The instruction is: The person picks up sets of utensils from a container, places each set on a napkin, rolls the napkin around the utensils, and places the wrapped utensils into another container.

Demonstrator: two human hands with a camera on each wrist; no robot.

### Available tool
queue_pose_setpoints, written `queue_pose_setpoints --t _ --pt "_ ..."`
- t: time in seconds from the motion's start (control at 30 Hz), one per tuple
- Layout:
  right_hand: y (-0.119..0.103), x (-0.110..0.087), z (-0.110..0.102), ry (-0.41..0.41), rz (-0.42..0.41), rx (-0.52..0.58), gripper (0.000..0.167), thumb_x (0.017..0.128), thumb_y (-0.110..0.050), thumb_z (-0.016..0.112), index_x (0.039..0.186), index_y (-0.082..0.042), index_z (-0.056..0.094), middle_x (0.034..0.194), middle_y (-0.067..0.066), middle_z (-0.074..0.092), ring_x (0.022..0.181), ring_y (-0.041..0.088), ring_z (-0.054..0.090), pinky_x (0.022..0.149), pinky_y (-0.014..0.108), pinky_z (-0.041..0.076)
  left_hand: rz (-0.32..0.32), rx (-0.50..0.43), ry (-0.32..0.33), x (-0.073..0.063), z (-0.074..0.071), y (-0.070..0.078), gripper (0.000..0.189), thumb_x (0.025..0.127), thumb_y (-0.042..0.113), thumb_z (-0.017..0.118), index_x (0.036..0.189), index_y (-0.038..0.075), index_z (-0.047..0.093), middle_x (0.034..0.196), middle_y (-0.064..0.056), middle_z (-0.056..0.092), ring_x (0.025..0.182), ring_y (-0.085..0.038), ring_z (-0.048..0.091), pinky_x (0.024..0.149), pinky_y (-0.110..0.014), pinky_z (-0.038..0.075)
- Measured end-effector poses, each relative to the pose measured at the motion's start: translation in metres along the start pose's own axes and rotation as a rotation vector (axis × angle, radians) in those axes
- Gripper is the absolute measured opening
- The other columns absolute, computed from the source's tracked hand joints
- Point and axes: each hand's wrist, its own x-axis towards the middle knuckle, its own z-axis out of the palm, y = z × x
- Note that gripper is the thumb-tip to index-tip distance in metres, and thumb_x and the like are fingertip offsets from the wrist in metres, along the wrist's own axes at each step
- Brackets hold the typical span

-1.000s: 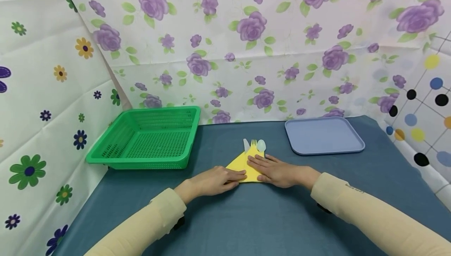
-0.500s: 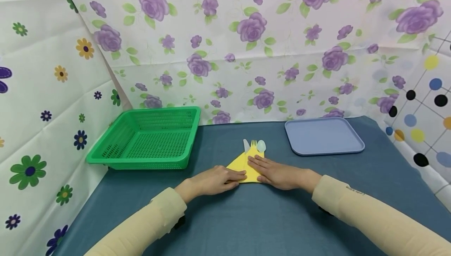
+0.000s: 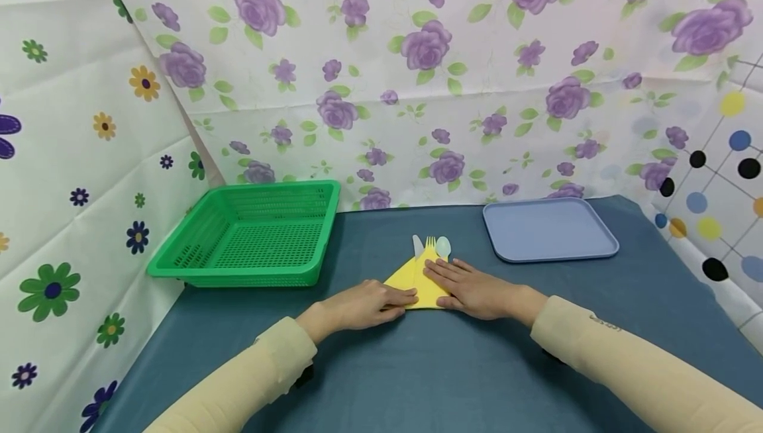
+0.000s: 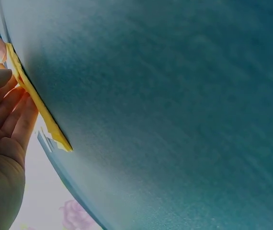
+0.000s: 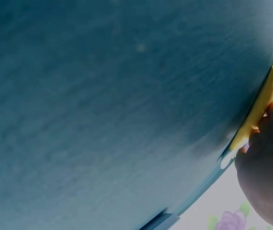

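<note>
A yellow napkin (image 3: 424,290), folded to a point at the top, lies on the blue tablecloth. The tops of a white knife (image 3: 418,245), a yellow fork (image 3: 430,242) and a pale spoon (image 3: 443,247) stick out of its far end; their lower parts are hidden. My left hand (image 3: 365,306) rests its fingertips on the napkin's near left side. Across the right side my right hand (image 3: 477,291) lies with its fingers stretched out. The left wrist view shows the napkin's edge (image 4: 43,108) close under the left fingers (image 4: 13,112).
Back left stands a green plastic basket (image 3: 310,275) with perforated walls. A light blue tray (image 3: 548,229) lies at the back right of the table. Flowered cloth (image 3: 387,148) hangs behind the table, and more patterned cloth closes in both sides.
The right hand's fingers have slid slightly to the right over the napkin. The left hand, the napkin and the cutlery have stayed in place.
</note>
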Motion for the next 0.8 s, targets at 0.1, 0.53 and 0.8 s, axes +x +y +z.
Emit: queue_pose_setpoints --t 0.1,0.53,0.8 --pt "0.0 0.0 0.0 -0.001 0.0 0.012 0.067 0.114 -0.04 0.042 0.167 -0.005 0.019 0.173 0.016 0.014 0.159 0.038 0.014 0.124 0.063 0.011 0.004 0.002 -0.001 0.0 0.0 0.0 0.042 0.112 0.026 0.052 0.154 0.019 0.053 0.158 0.003 0.048 0.143 -0.014 0.047 0.115 -0.038 0.044" --pt "-0.002 0.004 -0.002 -0.061 0.048 0.009 0.069 0.114 -0.045 0.039 0.168 -0.01 0.015 0.175 0.009 0.009 0.16 0.031 0.009 0.127 0.059 0.007 0.07 0.14 0.019 -0.013 -0.002 -0.008 0.036 0.112 0.027 0.053 0.145 0.018 0.064 0.15 0.001 0.057 0.134 -0.013 0.057 0.108 -0.033 0.05" --pt "-0.001 0.002 -0.003 -0.062 0.048 0.009 0.069 0.114 -0.044 0.039 0.168 -0.01 0.016 0.175 0.009 0.009 0.16 0.031 0.009 0.126 0.06 0.007 0.078 0.164 0.033 -0.012 -0.004 -0.007 0.034 0.111 0.026 0.054 0.14 0.016 0.068 0.145 0.0 0.062 0.128 -0.013 0.062 0.105 -0.032 0.052"
